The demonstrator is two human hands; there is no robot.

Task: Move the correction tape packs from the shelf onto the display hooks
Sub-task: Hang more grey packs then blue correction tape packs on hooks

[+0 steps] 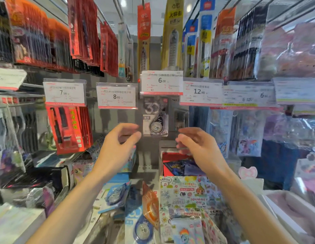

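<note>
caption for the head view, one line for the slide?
Both empty hands, left hand and right hand, flank a hung correction tape pack; more packs lie below.

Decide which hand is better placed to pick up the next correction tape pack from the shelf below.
Probably the left hand: it holds nothing and hovers above the blue correction tape packs on the shelf. The right hand, also free, hangs over the red box and sticker sheets.

Between the fingertips hung a grey correction tape pack (155, 118) of glossy clear plastic over printed card; above them, a shiny plastic-sleeved paper price tag (161, 82).

Bright overhead light, blurred edges
</note>
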